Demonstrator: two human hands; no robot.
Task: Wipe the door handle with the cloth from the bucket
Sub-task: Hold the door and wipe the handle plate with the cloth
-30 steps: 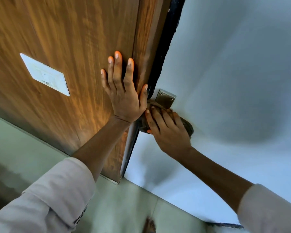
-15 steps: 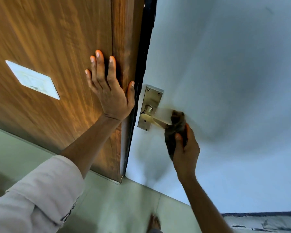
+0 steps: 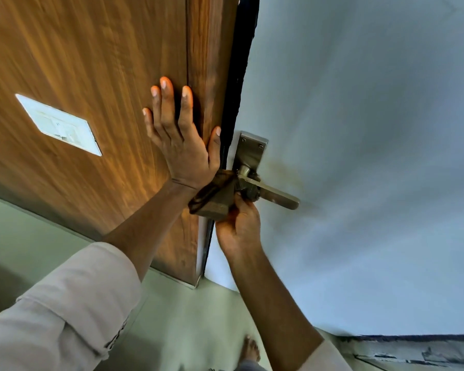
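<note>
Pressing flat against the brown wooden door [image 3: 91, 76], the left hand [image 3: 184, 145] has its fingers spread wide and straight, the thumb lying along the door's edge beside the dark gap. The right hand [image 3: 237, 226] grips a dark brown cloth [image 3: 212, 195], bunched and folded, closed around it from below. The cloth is wrapped against the inner end of the door handle [image 3: 275, 195], where the lever meets its round neck, and part of it bulges out to the left, touching the left wrist. The handle is a dull brass-coloured metal lever that points to the right and slightly down; its outer end is bare of cloth. It sits on a rectangular backplate [image 3: 249, 151] of the same metal, with small screws at the upper corners, fixed to the pale blue-grey surface [image 3: 359, 129] just right of the gap. A brownish smudge marks that surface near the plate. A white switch plate [image 3: 59, 124] sits on the wooden door, well left of the hand. Both forearms wear light rolled sleeves, and a bare foot [image 3: 249, 349] shows on the pale green floor [image 3: 185, 330] below.
</note>
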